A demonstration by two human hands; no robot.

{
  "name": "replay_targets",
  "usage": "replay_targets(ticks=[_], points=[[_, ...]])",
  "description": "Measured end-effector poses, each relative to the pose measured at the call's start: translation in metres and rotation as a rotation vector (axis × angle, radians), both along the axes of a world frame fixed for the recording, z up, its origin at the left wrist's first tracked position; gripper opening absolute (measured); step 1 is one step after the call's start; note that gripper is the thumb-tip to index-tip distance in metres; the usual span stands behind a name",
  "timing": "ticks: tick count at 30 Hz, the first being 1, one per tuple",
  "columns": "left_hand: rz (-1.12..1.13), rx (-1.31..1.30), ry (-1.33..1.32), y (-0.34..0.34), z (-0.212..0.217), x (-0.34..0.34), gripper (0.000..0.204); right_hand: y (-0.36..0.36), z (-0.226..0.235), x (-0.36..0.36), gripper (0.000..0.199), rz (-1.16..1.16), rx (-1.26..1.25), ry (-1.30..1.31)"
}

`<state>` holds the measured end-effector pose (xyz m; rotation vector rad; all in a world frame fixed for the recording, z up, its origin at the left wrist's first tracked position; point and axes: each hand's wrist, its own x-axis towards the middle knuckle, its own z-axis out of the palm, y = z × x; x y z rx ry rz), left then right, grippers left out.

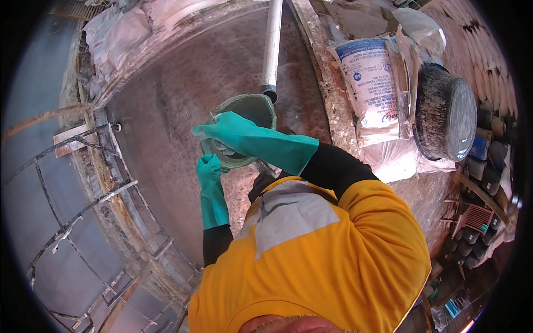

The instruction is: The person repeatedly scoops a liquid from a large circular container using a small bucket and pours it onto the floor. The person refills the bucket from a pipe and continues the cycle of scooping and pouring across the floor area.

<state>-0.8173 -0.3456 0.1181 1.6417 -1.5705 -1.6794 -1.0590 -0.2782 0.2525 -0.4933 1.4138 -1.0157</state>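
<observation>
Centre of frame: green bucket, tilted, held under the end of a grey pipe that comes down from the top edge. Left hand, teal glove, grasps the bucket's lower rim. Right hand, teal glove, lies across the bucket's mouth; cannot tell whether it is clenched. Printed white sack upper right, black pan just beside it.

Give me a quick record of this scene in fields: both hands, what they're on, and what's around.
Left hand: green rubber glove, gripping the rim of the round green bucket
Right hand: green glove, reaching inside the bucket
Above bucket: white pipe
Surface: large metal basin
Nearby: printed white sack, black round pan
</observation>
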Motion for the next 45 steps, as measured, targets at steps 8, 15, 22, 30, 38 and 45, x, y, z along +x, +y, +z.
replay_targets(ticks=[8,15,22,30,38,45], points=[[0.037,-0.050,-0.012,-0.004,-0.012,0.007,0.022,0.001,0.006,-0.012,0.057,0.157,0.035,0.030],[0.013,-0.045,0.061,-0.004,0.005,0.002,0.021,0.003,0.010,-0.013,0.058,0.118,0.008,0.011],[0.000,-0.013,0.057,-0.005,0.015,-0.009,0.018,0.007,0.015,-0.018,0.054,0.092,-0.013,0.013],[-0.019,-0.029,0.123,-0.010,0.020,-0.006,0.019,0.007,0.020,-0.019,0.055,0.094,-0.048,-0.017],[-0.011,-0.030,0.122,-0.012,0.035,-0.014,0.020,0.008,0.026,-0.020,0.055,0.056,-0.045,-0.041],[0.007,-0.022,0.191,-0.012,0.043,-0.018,0.022,0.009,0.032,-0.022,0.051,0.092,-0.030,-0.059]])
